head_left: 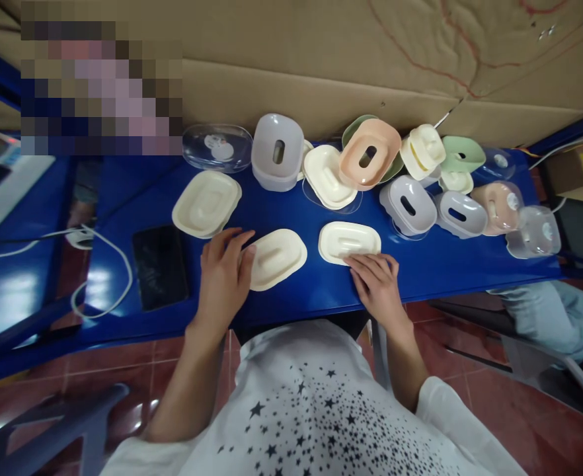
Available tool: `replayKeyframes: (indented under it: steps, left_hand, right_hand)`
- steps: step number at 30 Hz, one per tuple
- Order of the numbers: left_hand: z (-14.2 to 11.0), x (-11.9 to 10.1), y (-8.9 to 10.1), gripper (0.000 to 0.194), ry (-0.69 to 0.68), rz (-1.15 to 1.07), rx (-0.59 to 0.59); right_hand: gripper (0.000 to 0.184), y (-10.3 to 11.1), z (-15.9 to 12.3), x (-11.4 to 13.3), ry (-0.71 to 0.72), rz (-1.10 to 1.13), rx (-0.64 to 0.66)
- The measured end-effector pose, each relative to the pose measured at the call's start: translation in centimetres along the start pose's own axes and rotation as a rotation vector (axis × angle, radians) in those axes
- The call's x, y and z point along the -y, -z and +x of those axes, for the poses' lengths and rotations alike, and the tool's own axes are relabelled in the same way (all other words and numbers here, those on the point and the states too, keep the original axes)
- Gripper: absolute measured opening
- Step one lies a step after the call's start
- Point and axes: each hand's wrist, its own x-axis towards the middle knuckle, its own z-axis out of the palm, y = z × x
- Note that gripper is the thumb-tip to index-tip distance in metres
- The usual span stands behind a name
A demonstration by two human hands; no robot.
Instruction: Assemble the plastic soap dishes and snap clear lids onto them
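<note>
Two cream oval plastic lids lie side by side on the blue table in front of me. My left hand (226, 264) rests at the left end of the left lid (279, 259), thumb over its edge and fingers stretched apart. The right lid (349, 239) has a raised ridge along its middle. Fingertips of my right hand (377, 281) touch its near right edge, the fingers extended and lying together. Behind my left hand lies a larger cream lid (206, 203). Another cream piece (328, 177) leans beside a peach lid with a slot (369, 153).
A grey slotted box (277, 158) and a clear lid (217, 147) stand at the back. More grey boxes (410, 205), a green lid (463, 155) and a peach box (497, 206) fill the right. A dark phone (160, 268) and white cable (129, 264) lie left. Someone's leg (554, 317) shows at right.
</note>
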Motion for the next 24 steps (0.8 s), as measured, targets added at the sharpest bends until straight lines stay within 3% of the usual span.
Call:
replayKeyframes:
  steps: [6,10,14,17,20,24]
  left_hand:
    - [-2.7,-1.0,-0.3,0.057,-0.217,0.165,0.14]
    - [-3.7,-0.1,0.1,0.051,-0.186,0.184,0.103]
    - [-3.7,-0.1,0.2,0.053,-0.209,0.187,0.021]
    - [-3.3,-2.3,-0.4,0.053,-0.305,0.126,0.025]
    - [-2.4,-5.5,-1.6,0.049,-0.463,0.064,0.158]
    - [-1.1,-7.7,-2.5,0.044,-0.539,0.042,0.174]
  right_hand:
    - [0.039,1.9,0.5,-2.4,-0.055,-0.017,-0.042]
    - [0.042,3.5,2.0,-7.1,-0.212,-0.261,-0.21]
    - [0.039,4.0,3.5,-10.4,-0.22,-0.355,-0.168]
    - [0.036,4.1,3.3,-9.8,-0.205,-0.328,-0.212]
    - [0.031,4.0,2.2,-7.4,-0.174,-0.295,-0.257]
    - [0.034,2.9,0.8,-4.1,-0.014,-0.186,-0.088]
